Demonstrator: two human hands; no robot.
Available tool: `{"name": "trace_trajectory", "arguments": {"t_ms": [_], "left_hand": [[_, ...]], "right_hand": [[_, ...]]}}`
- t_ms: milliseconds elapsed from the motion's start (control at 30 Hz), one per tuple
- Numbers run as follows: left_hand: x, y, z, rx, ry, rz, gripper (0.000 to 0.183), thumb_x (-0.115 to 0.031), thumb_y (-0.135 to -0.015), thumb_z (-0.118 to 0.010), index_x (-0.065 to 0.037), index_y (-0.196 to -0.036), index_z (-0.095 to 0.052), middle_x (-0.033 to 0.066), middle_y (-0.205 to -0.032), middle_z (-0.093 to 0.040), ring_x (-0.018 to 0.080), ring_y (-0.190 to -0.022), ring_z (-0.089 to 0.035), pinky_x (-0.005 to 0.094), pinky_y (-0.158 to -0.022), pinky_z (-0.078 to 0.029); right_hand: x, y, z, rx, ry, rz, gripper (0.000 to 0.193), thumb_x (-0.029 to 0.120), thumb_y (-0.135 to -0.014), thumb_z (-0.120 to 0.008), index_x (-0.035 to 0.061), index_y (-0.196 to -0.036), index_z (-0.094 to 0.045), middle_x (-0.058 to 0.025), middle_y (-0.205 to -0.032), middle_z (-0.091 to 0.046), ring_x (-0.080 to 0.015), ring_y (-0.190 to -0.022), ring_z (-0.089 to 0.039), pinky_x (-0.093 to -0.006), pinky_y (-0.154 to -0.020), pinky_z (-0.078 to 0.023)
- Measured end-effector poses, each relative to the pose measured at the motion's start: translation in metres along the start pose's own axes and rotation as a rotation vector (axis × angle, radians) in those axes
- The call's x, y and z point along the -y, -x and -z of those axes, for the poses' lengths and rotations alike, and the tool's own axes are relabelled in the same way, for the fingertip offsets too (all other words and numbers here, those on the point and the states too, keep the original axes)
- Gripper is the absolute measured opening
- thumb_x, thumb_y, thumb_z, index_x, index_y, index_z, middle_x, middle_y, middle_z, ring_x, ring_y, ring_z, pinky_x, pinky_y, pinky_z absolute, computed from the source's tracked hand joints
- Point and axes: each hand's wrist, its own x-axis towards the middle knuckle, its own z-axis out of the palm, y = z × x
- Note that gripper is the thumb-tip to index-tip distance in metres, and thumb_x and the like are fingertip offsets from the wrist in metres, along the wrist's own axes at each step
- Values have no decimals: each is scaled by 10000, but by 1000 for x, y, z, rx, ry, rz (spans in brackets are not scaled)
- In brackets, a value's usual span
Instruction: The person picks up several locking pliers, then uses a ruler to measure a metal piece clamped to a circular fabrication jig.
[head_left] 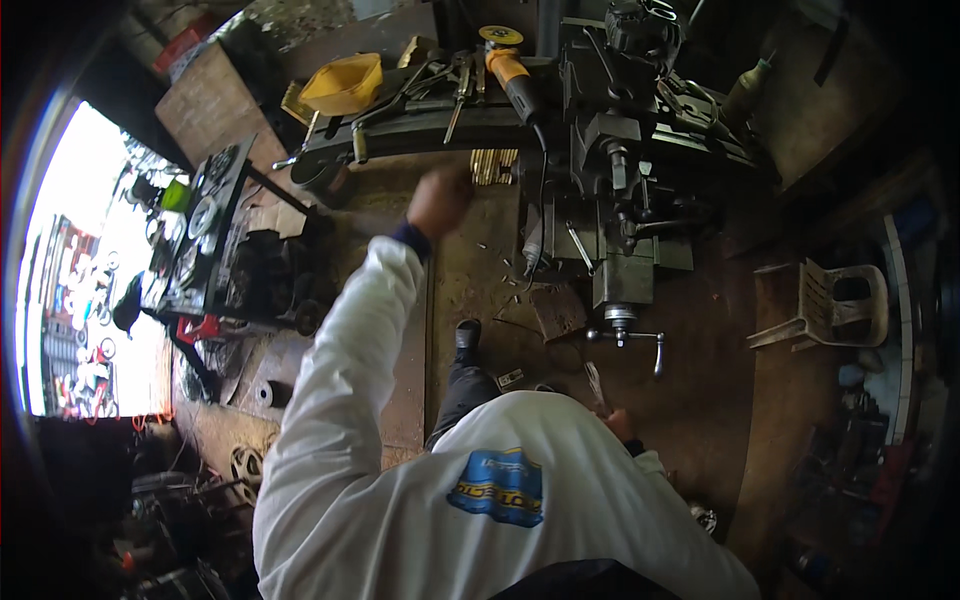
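Observation:
My left arm reaches forward, and my left hand (442, 200), smeared by motion, is just short of the lathe bed (400, 135). Its fingers are too blurred to read. Low beside my body, my right hand (620, 424) closes on a pale, narrow, flat thing (597, 386) whose kind I cannot make out. On the lathe bed lie an orange angle grinder (512, 82) with a yellow disc, several hand tools (460, 92) and a yellow plastic tub (343, 85). Ahead of me to the right stands the lathe carriage (622, 275) with its crank handle (658, 354).
A dark metal workbench (245, 180) with parts on it stands at the left, near a bright doorway (75, 280). A plastic chair (850, 308) is at the right. The grinder's cord (545, 170) hangs from the bed. Small scraps and a board (558, 311) lie on the floor.

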Motion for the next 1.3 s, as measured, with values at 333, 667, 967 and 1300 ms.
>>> {"name": "trace_trajectory", "arguments": {"t_ms": [333,667,967,1300], "left_hand": [[127,-216,36,162,-627,-75,265,-299,-827,-632,-59,-939,-644,165,-980,-656,353,-926,-623,469,-796,-497],[164,-234,47,5,-331,-335,223,-283,-896,-541,-61,-917,-542,151,-877,-640,362,-802,-636,470,-670,-514],[101,-130,71,112,328,-388,141,-135,-856,-627,-49,-835,-518,129,-708,-520,329,-624,-541,411,-543,-455],[35,-61,33,211,719,-398,231,-124,-798,-692,-23,-919,-523,152,-811,-525,377,-704,-553,427,-593,-458]], "right_hand": [[98,33,-62,-362,-338,-169,383,288,-806,-678,22,-1078,-639,-160,-997,-683,-277,-906,-663,-357,-784,-502],[163,5,-99,-401,-301,-225,331,256,-828,-677,38,-1076,-645,-163,-990,-685,-278,-908,-669,-346,-788,-506],[343,-17,14,-414,-577,-64,384,328,-879,-634,-41,-983,-622,-84,-763,-628,-183,-712,-600,-340,-672,-478],[469,-67,80,-407,-953,608,546,363,-785,-770,1,-1118,-535,-26,-973,-577,-122,-819,-554,-273,-712,-465]]}}
